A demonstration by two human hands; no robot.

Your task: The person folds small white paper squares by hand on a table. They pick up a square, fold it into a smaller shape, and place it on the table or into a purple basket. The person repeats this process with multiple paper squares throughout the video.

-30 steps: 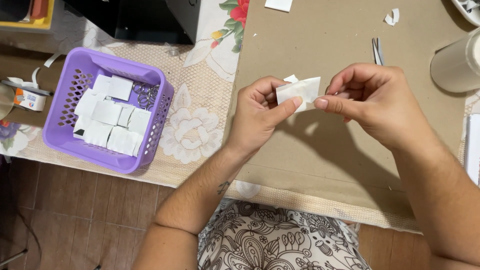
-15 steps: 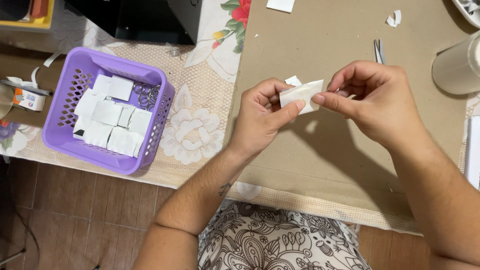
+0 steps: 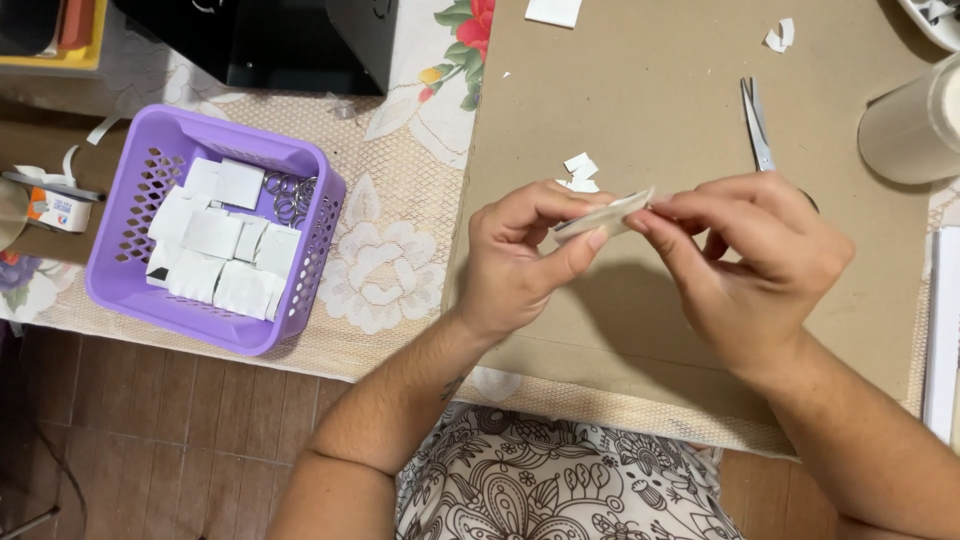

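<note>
Both hands meet over the brown sheet of cardboard point(image 3: 640, 330) that covers this end of the table, and between them is a small, thin white paper piece point(image 3: 603, 214), seen almost edge-on. The left hand point(image 3: 520, 262) pinches its near end between thumb and curled forefinger; the right hand point(image 3: 745, 265) closes thumb and fingertips narrowly on its far end, so the piece spans the short gap above the cardboard without touching it.

The piece looks very light and flexible, stiff enough to keep a flat line across the gap yet likely to crease or tear if squeezed hard. A light fingertip pinch at the two ends, as shown, seems the sensible hold; a grip in the middle would probably bend it.

Just beyond the paper piece, on the cardboard, lie a few small white paper scraps point(image 3: 578, 172), and further beyond them, towards the right hand, the blades of a pair of metal scissors point(image 3: 757, 125). Well to the left of the cardboard, on a cream lace tablecloth point(image 3: 385, 260), stands a purple perforated plastic basket point(image 3: 150, 290) holding a loose stack of white paper squares point(image 3: 225, 245) and some metal rings point(image 3: 290, 195). At the cardboard's far right edge stands a pale cylindrical container point(image 3: 915, 125).
</note>
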